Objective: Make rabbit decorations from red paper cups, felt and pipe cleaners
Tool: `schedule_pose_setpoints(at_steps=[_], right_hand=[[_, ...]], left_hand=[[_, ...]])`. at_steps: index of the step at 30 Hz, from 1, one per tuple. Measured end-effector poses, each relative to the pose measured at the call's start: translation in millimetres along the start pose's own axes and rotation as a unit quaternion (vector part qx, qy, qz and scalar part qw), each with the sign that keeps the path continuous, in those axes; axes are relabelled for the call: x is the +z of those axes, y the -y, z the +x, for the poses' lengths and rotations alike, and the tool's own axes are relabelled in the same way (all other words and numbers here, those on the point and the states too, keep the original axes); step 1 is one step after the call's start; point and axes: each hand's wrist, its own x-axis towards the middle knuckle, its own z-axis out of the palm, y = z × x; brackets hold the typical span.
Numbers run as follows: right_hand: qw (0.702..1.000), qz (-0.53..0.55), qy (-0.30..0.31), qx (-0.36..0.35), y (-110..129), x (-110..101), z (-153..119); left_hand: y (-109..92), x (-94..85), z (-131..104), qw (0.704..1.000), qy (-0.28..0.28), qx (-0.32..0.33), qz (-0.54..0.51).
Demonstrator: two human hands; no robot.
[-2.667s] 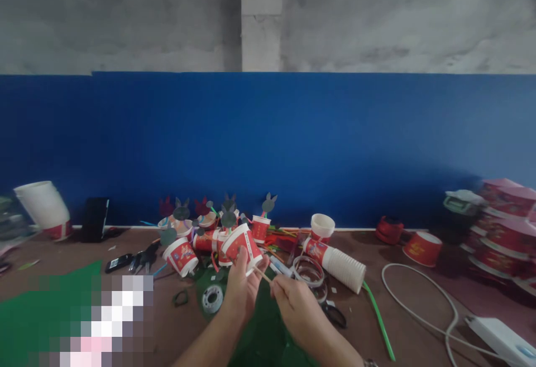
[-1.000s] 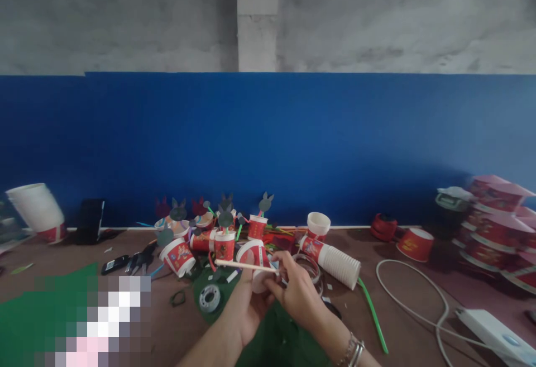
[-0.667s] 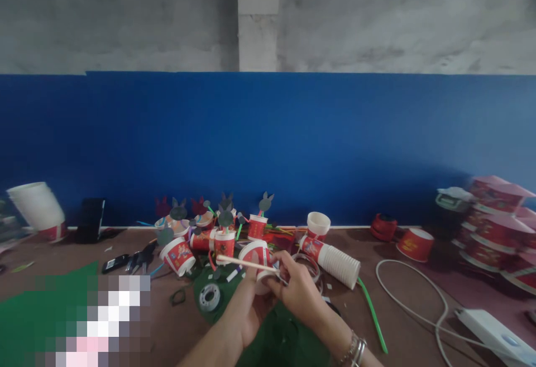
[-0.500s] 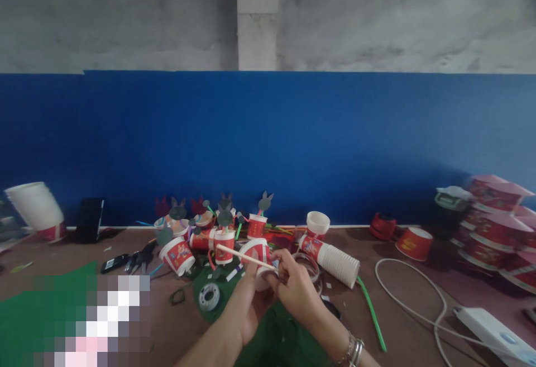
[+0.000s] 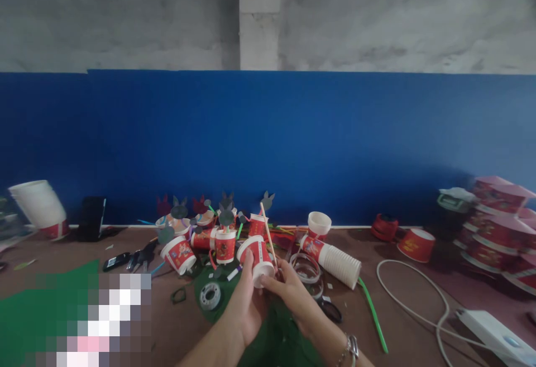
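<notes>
My left hand is closed round a red and white paper cup, tilted with its white base towards me. My right hand has its thumb at the edge of that base. Its fingers are closed on the lower end of a thin pale stick, which points up beside the cup; the exact grip is partly hidden. Behind the hands stand several red paper cups with straws and dark animal-head cutouts. Another paper cup leans at the left.
A roll of tape lies on green paper left of my hands. To the right are a stack of cups, a green straw, a white cable and a power strip. Red lanterns are piled far right.
The stick has swung from lying across the cup, pointing left, to nearly upright at the cup's right side. The cup has come up into clearer view, its base towards me.
</notes>
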Motion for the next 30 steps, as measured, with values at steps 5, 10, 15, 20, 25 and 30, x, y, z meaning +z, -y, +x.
schedule_pose_setpoints(at_steps=[5,10,15,20,25,30], right_hand=[[0.999,0.03,0.002,0.032,-2,1,-3],[0.999,-0.01,-0.007,0.041,10,-10,3],[0.934,-0.329,-0.126,-0.058,10,-45,23],[0.833,-0.532,-0.102,-0.11,4,-65,27],[0.728,-0.674,-0.108,-0.064,10,-73,24],[0.693,-0.709,-0.133,-0.021,10,-75,20]], left_hand=[[-1,3.6,-3,0.998,0.006,-0.06,0.007],[-7,-0.8,2,0.999,-0.01,0.02,0.038],[-14,-16.8,18,0.962,-0.046,0.203,0.179],[-12,-37.3,23,0.9,-0.083,0.28,0.325],[0,-50.1,15,0.898,-0.049,0.279,0.337],[7,-58.2,16,0.898,-0.062,0.296,0.319]])
